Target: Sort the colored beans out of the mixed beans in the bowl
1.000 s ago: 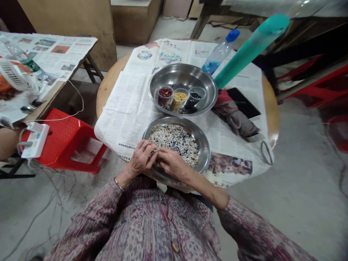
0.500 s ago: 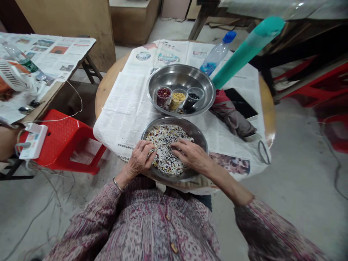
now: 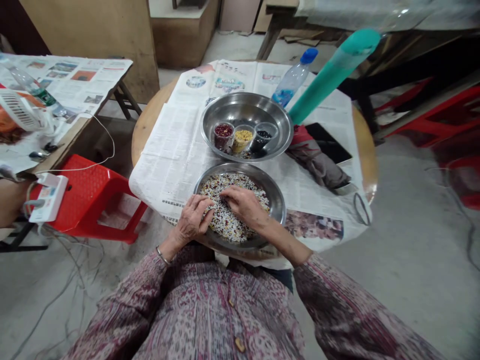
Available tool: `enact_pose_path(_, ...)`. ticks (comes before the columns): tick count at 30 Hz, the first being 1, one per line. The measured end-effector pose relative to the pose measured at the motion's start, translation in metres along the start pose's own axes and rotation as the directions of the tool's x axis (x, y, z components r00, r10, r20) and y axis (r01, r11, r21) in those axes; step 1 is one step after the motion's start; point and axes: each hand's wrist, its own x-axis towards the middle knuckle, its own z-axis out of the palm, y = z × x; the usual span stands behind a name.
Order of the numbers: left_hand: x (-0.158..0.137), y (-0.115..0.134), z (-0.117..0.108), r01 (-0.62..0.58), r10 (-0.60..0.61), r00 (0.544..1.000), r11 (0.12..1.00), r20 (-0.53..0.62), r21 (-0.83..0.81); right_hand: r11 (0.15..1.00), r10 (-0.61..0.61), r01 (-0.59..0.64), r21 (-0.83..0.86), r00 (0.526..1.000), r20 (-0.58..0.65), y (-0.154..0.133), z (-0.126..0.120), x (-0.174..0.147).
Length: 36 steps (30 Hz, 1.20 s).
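Mixed grains [image 3: 225, 227] lie in near steel pan [image 3: 277, 200] at table edge. Your left hand [image 3: 192, 219] rests curled on them; right hand [image 3: 244, 204] has fingers loosely bent, flat on the heap; grasp on either: can't tell. Rec.: spread thin, pick one colour at a time w/ fingertips, drop into far pan's cups [image 3: 242, 136].

Workshop: bare concrete floor [image 3: 412, 240], rough wooden tables [image 3: 93, 30]

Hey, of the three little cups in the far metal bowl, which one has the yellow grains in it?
The middle cup holds the yellow grains. The cup to its left holds red ones and the cup to its right holds black ones.
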Motion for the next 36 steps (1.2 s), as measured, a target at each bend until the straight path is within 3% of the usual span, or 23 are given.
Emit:
enact_pose_path(4, 0.000, 0.000, 0.000, 0.018, -0.019, 0.999, 1.000, -0.047, -0.021, 0.984, -0.179, 0.178, 0.030, 0.983, 0.044, -0.011, 0.006, 0.017)
enact_pose_path(6, 0.001, 0.000, 0.000, 0.019, -0.020, 0.998, 1.000, -0.055, -0.021, 0.959, -0.275, 0.281, -0.046, 0.956, 0.098, -0.017, 0.009, 0.023)
enact_pose_path(8, 0.001, 0.000, 0.000, 0.017, -0.018, 0.999, 1.000, -0.051, -0.017, 0.937, -0.288, 0.305, -0.170, 0.950, 0.119, -0.019, 0.008, 0.028)
enact_pose_path(13, 0.002, -0.001, -0.001, 0.011, -0.012, 1.000, 1.000, -0.029, -0.023, 0.892, -0.056, 0.113, -0.438, 0.988, 0.142, 0.002, -0.017, 0.025)
enact_pose_path(16, 0.002, 0.000, -0.001, 0.012, -0.013, 1.000, 1.000, -0.025, -0.029, 0.864, 0.093, -0.011, -0.503, 0.986, 0.138, 0.015, -0.033, 0.007)
enact_pose_path(19, 0.002, 0.000, -0.002, 0.017, -0.018, 1.000, 0.999, -0.021, -0.029, 0.858, 0.167, -0.096, -0.505, 0.981, 0.097, 0.020, -0.041, -0.021)
enact_pose_path(24, 0.002, 0.001, -0.003, 0.028, -0.028, 1.000, 0.999, -0.005, -0.024, 0.960, 0.117, -0.091, -0.264, 0.990, 0.082, 0.002, -0.029, -0.054)
enact_pose_path(29, 0.001, 0.001, -0.003, 0.034, -0.034, 0.999, 0.999, -0.005, -0.012, 0.995, -0.035, 0.050, -0.087, 0.987, 0.159, -0.025, 0.000, -0.044)
enact_pose_path(32, 0.001, 0.000, -0.002, 0.033, -0.033, 0.999, 0.999, -0.005, -0.005, 0.987, -0.088, 0.111, -0.119, 0.979, 0.184, -0.027, 0.006, -0.028)
enact_pose_path(36, 0.003, -0.002, -0.001, 0.008, -0.008, 1.000, 1.000, -0.007, 0.010, 0.965, 0.020, 0.006, -0.262, 0.995, 0.095, -0.013, -0.007, -0.008)
